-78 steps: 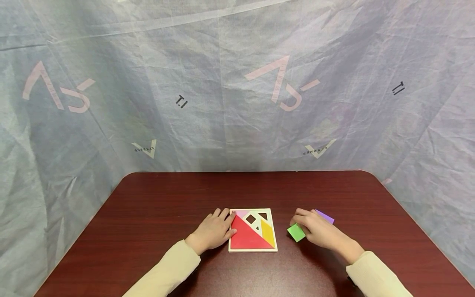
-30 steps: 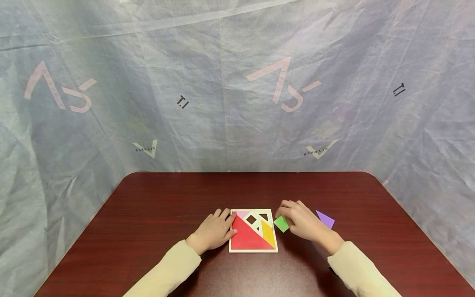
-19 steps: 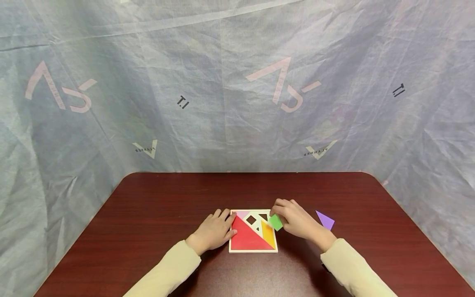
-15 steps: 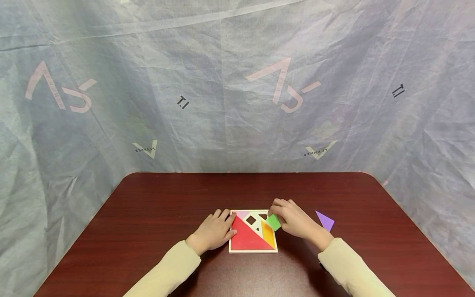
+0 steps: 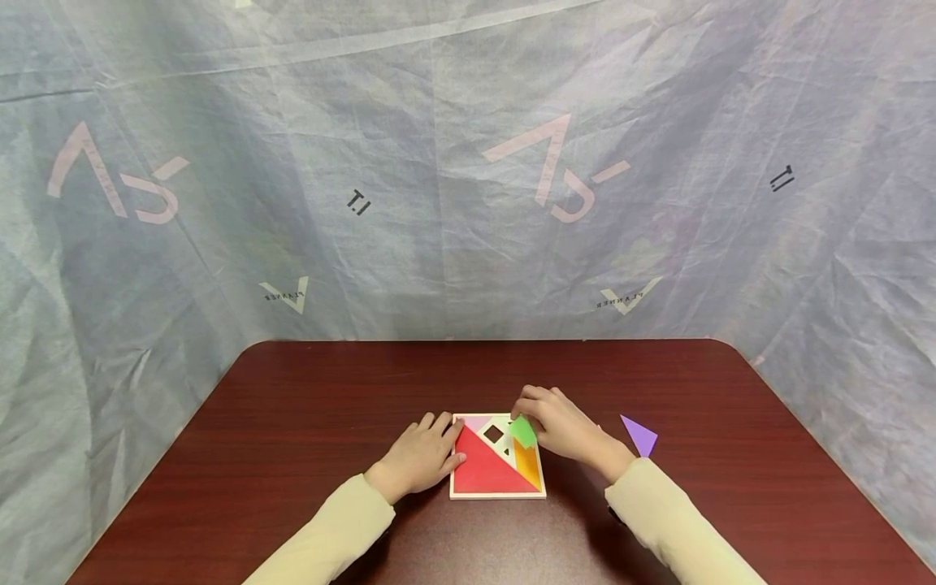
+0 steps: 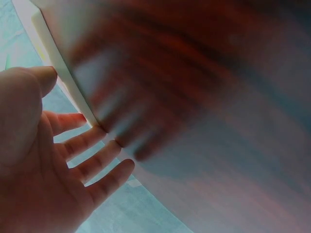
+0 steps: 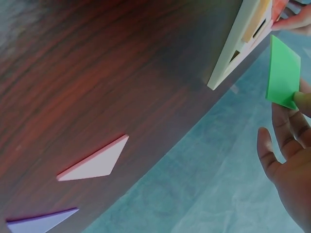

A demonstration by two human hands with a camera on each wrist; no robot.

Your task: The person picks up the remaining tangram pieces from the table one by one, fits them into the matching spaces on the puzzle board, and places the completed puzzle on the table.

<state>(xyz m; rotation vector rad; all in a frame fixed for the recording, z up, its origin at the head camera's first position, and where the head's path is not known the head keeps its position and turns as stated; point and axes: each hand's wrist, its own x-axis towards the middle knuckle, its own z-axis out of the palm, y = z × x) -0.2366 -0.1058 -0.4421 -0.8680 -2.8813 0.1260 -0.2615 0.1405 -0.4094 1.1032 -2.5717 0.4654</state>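
A white-framed tangram board (image 5: 504, 495) lies on the table, holding a large red area (image 5: 486, 471), a yellow piece (image 5: 528, 467) and a pink piece (image 5: 475, 422). Dark cut-outs show near its top right. My left hand (image 5: 418, 457) rests with extended fingers at the board's left edge; in the left wrist view its fingertips touch the frame's side (image 6: 63, 73). Between thumb and fingers, my right hand (image 5: 561, 426) pinches a green square tile (image 5: 522, 432) over the upper right of the board. The right wrist view shows that tile (image 7: 284, 73) raised above the board.
A purple triangle (image 5: 639, 435) lies on the dark red table (image 5: 351, 382), to the right of my right hand. Beside it is a pale pink triangle (image 7: 97, 162), mostly hidden behind that hand in the head view. A grey cloth (image 5: 453, 244) hangs behind the table.
My right hand has carried the green tile leftward from the table near the purple triangle to over the board's upper right. My left hand stays at the board's left edge.
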